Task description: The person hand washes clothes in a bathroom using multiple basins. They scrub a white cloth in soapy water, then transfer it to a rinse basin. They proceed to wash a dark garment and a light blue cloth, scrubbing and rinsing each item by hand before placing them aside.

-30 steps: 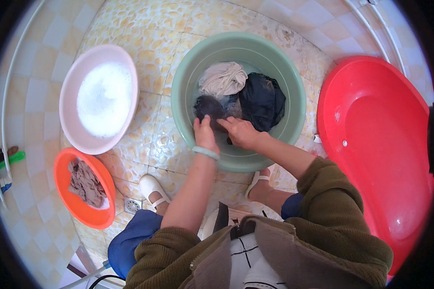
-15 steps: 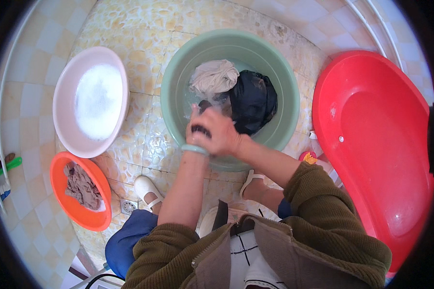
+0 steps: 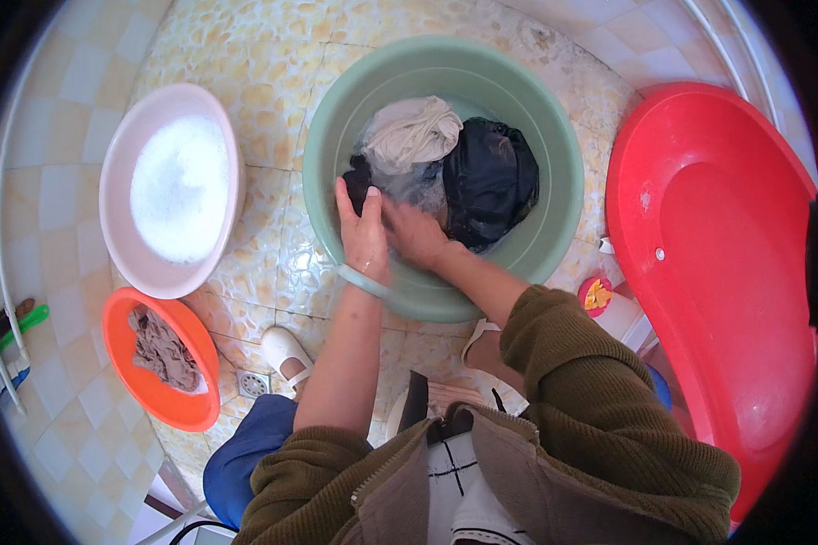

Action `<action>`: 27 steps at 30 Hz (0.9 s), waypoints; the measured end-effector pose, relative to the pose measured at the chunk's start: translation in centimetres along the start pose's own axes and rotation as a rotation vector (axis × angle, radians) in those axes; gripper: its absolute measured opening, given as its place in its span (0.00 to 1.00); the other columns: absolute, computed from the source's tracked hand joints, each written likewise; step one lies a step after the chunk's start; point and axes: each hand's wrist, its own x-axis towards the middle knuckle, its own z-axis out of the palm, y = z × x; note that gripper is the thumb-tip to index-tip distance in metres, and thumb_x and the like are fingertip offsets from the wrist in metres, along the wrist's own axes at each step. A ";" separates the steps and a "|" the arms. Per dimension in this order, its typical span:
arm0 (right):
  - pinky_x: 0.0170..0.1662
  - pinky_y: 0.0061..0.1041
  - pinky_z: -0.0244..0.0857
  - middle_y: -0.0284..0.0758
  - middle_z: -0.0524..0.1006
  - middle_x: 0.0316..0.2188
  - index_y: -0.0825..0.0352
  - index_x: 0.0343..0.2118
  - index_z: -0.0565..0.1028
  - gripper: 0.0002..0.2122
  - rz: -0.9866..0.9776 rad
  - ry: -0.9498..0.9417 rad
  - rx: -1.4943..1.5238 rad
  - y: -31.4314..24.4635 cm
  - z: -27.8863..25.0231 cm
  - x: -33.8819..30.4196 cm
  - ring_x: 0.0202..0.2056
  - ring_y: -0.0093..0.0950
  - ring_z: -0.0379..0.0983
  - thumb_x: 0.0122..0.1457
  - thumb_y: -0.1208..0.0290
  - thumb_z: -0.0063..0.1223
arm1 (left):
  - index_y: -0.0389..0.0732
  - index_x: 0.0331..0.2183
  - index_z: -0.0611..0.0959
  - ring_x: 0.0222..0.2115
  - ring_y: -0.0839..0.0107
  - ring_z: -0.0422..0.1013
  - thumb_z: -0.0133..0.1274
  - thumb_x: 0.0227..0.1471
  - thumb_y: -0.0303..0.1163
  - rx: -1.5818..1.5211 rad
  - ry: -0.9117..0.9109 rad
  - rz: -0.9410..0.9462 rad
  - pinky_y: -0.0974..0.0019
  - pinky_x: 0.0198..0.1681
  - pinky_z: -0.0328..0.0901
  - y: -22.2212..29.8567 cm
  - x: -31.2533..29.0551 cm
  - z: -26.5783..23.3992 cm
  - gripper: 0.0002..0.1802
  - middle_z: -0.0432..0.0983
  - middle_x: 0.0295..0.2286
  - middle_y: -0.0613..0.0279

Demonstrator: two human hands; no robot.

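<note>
Dark cloth (image 3: 358, 175): soft, bunched; at the left inside the green basin (image 3: 560, 195); long axis roughly near to far.
Left hand (image 3: 365, 238): thumb and fingers clamped on the dark cloth.
Right hand (image 3: 416, 236): just right of the left; fingertips blurred, grip cannot be told.
Green basin: round, smooth; holds water, crumpled beige cloth (image 3: 415, 133) far, glossy black cloth (image 3: 491, 182) right.
Red tub (image 3: 727, 272): glossy, elongated; right side.

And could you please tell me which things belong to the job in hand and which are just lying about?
Likely belonging: green basin, small dark cloth at the left hand, cream cloth, black cloth; perhaps sudsy pink basin, orange basin.

Likely lying about: red tub, red-rimmed item.
</note>
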 end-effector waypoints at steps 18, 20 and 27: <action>0.43 0.36 0.67 0.42 0.68 0.45 0.65 0.47 0.68 0.22 -0.393 0.216 0.082 -2.9 -9.5 -3.0 0.43 0.42 0.69 0.44 0.78 0.51 | 0.35 0.54 0.65 0.51 0.64 0.62 0.47 0.55 0.46 -0.272 -0.016 -0.434 0.62 0.55 0.56 -0.9 -0.4 -0.5 0.31 0.65 0.51 0.52; 0.41 0.35 0.69 0.40 0.69 0.44 0.64 0.44 0.69 0.23 -0.616 0.204 0.132 -5.8 -12.7 -4.9 0.41 0.41 0.70 0.39 0.80 0.53 | 0.37 0.48 0.72 0.45 0.65 0.69 0.46 0.55 0.51 -0.594 -0.273 -0.547 0.62 0.50 0.63 -1.5 0.0 -1.3 0.29 0.73 0.44 0.54; 0.32 0.32 0.64 0.33 0.69 0.33 0.63 0.31 0.71 0.14 -0.791 0.261 0.301 -10.1 -14.7 -9.7 0.32 0.34 0.67 0.37 0.77 0.56 | 0.38 0.42 0.72 0.25 0.70 0.68 0.50 0.56 0.42 -0.803 -0.421 -0.654 0.72 0.33 0.72 -1.5 1.3 -1.3 0.19 0.75 0.35 0.60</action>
